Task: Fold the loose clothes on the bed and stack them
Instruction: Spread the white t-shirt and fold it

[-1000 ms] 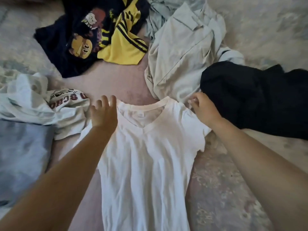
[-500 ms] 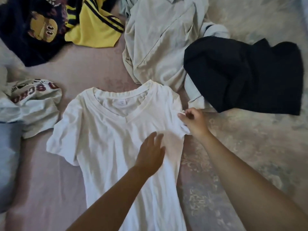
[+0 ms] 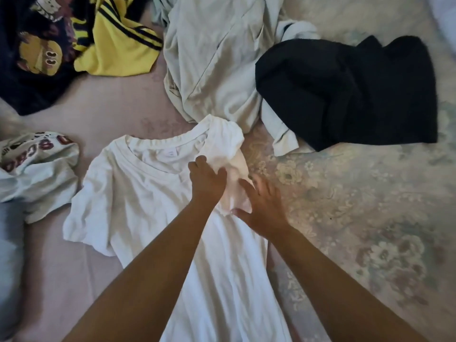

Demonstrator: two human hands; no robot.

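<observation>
Both hands now meet at the white T-shirt [image 3: 158, 201], whose right sleeve has come inward: left hand [image 3: 208, 180] grips it, right hand [image 3: 262, 206] presses flat beside, so folding has begun.

White T-shirt [image 3: 148, 193] hem past bottom edge; left hand [image 3: 207, 180] fingertips under sleeve.

bed covering, two surfaces in view.
1. floral cover [image 3: 370, 230]: pale grey-green cloth printed with faded flower clusters; spans the right side from top to bottom; lightly creased.
2. plain pink sheet [image 3: 74, 280]: dusty pink, faint pattern near its middle; spans the left and centre, meeting the floral cover.
3. pale white shape [image 3: 447, 11]: top right corner, cut off by the edge; kind cannot be told.
</observation>
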